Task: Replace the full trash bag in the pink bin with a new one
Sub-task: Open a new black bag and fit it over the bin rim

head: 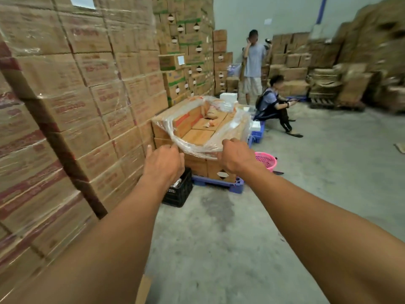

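Both your left hand (163, 164) and right hand (235, 155) pinch the clear bag (210, 126)'s mouth; pink bin (266, 160) at 2 o'clock. Overstretching may tear film.

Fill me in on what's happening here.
A person holds a clear plastic bag up in the air, left hand and right hand each gripping its rim and spreading the mouth open. The pink bin stands on the concrete floor beyond the right hand, beside a pallet of boxes. The bag is not in the bin yet.
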Demonstrator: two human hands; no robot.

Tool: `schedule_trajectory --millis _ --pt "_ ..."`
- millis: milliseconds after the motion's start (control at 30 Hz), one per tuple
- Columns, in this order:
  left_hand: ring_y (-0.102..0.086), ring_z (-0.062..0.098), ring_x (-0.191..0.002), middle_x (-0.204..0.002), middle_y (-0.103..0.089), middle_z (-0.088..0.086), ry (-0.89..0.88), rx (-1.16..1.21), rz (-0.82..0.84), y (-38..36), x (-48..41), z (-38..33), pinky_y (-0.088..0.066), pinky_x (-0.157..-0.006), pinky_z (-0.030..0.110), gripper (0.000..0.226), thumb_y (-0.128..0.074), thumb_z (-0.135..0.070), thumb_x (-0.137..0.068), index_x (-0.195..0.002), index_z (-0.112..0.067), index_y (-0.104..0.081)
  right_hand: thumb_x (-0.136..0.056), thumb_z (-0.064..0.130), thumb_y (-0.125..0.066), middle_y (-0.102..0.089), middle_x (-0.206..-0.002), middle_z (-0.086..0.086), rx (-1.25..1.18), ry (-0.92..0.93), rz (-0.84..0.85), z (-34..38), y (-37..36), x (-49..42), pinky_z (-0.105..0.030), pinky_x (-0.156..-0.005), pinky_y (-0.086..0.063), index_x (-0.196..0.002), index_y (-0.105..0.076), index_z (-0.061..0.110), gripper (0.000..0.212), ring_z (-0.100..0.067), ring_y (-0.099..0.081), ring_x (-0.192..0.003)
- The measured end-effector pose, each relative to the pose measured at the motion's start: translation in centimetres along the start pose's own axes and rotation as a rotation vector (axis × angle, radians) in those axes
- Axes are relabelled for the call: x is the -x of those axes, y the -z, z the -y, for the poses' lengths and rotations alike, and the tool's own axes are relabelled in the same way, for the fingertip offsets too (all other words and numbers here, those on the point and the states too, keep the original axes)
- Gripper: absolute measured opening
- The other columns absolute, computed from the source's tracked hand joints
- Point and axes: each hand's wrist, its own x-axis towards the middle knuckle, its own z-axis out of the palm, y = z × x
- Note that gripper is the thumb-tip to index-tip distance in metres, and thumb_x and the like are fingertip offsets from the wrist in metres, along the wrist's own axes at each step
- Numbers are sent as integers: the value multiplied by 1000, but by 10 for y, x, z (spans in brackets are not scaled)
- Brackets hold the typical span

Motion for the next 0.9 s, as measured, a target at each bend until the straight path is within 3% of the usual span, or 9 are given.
schedule_trajectory --millis 367,500,900 --pt "-63 33 -96 -103 -70 14 -104 31 -6 -78 -156 -233 -32 -107 52 34 -37 -30 -98 -106 -9 -63 -94 33 -49 -57 -127 -13 51 -153 28 -253 14 -104 -48 -93 -49 -126 -54 10 39 -36 -53 -116" --pt "-63 34 -101 -106 -69 14 -94 105 -2 -95 -218 -312 -26 -111 53 35 -38 -30 -98 -111 -8 -62 -94 35 -50 -55 -131 -13 45 -172 49 -335 25 -154 -49 -97 -47 -131 -52 12 44 -36 -51 -121" --pt "-62 32 -102 -109 -67 11 -89 81 116 -216 -402 -431 -29 -109 54 36 -41 -37 -96 -109 -9 -60 -95 36 -50 -53 -135 -12 54 -212 92 -487 -14 -342 -50 -98 -46 -133 -52 13 44 -35 -50 -122"
